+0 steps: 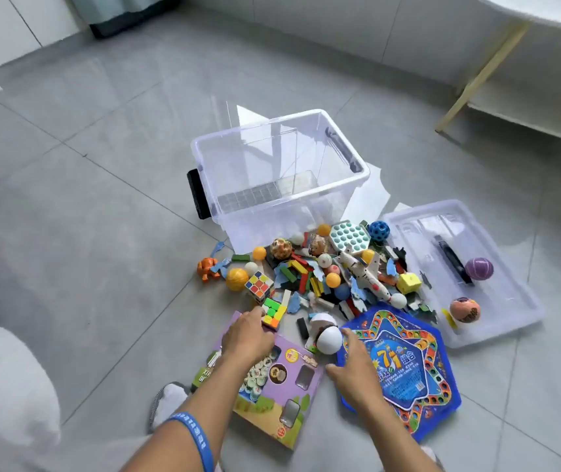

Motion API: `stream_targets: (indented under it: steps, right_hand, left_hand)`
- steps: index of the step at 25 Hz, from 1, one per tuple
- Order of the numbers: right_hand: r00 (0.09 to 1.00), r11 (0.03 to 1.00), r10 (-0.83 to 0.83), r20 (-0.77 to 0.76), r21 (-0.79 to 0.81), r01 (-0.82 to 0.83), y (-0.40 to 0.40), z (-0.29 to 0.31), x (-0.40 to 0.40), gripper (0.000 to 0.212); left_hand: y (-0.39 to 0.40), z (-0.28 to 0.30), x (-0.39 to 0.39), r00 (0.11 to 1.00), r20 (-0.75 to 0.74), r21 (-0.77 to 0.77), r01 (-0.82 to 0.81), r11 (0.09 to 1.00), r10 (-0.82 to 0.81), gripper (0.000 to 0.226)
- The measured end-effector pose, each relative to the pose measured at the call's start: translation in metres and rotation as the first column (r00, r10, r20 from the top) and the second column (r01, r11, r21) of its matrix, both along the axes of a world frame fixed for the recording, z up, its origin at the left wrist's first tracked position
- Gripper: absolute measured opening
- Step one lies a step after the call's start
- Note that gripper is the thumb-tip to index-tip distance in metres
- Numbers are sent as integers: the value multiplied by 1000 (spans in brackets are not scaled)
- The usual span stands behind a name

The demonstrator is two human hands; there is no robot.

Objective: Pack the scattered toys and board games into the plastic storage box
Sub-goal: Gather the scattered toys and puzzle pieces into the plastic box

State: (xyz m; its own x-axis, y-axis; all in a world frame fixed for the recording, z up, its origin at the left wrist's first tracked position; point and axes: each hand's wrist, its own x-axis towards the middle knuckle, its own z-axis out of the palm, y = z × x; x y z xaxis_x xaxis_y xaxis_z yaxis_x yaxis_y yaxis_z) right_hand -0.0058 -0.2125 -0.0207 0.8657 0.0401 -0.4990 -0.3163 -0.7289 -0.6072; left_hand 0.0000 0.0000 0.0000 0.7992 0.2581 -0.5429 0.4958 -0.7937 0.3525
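Reaching low, the left hand [250, 338] settles spread on the purple cardboard board-game box [272, 379], right hand [357, 366] unclenched beside it, clear plastic storage box [326, 199] empty at twelve o'clock — grip-and-lift looks next.

Bright, even daylight; soft glare streaks across the glossy grey tiled floor [102, 172] behind the clear plastic storage box [282, 172]. Shadows faint. Wide-angle bending at edges; lower-left corner blurred.
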Motion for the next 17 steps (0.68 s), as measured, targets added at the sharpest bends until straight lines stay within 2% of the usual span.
stream_targets:
  steps: [2, 4, 6, 8, 9, 10, 11, 12, 13, 14, 15, 17]
  right_hand:
    - [993, 991, 101, 55, -96, -96, 7, -30, 23, 84]
    - [959, 927, 285, -4, -253, -277, 13, -61, 43, 93]
    - [914, 853, 402, -54, -341, -395, 15, -84, 57, 96]
    - [904, 844, 427, -31, -344, -411, 14, -95, 64, 92]
    - [926, 887, 377, -2, -287, -362, 15, -96, 65, 88]
    - [966, 953, 258, 1, -168, -254, 17, -93, 68, 84]
    - [997, 997, 74, -27, 5, -74, 19, -88, 71, 79]
    - [988, 973, -116, -103, 188, 134, 20, -81, 73, 76]
    - [945, 889, -249, -212, 338, 310, 20, -73, 75, 74]
    - [896, 797, -309, -318, 427, 426, 19, -65, 74, 72]
    - [858, 735, -322, -400, 465, 493, 18, -58, 72, 71]
    - [826, 701, -314, -469, 473, 534, 16, -41, 65, 74]
  left_hand:
    - [4, -32, 21, 995, -36, 87, 94, 992, -91, 64]
    - [6, -65, 33, 976, -82, 135, 209, 969, -199, 78]
    - [5, -90, 42, 979, -88, 110, 191, 975, -182, 76]
    - [2, -101, 47, 990, -29, 103, 143, 984, -141, 62]
    - [1, -104, 48, 993, 34, 101, 106, 989, -110, 57]
    - [1, -102, 50, 995, 82, 66, 48, 997, -53, 53]
    - [0, -97, 51, 990, 128, -27, -60, 998, 63, 51]
    - [-2, -92, 51, 966, 148, -158, -188, 969, 211, 47]
    - [-3, -84, 49, 921, 135, -301, -314, 900, 366, 42]
    - [-4, -77, 46, 863, 106, -417, -412, 810, 494, 39]
    - [-4, -70, 41, 811, 71, -495, -477, 726, 581, 38]
    - [-4, -60, 29, 754, 18, -574, -529, 625, 656, 40]
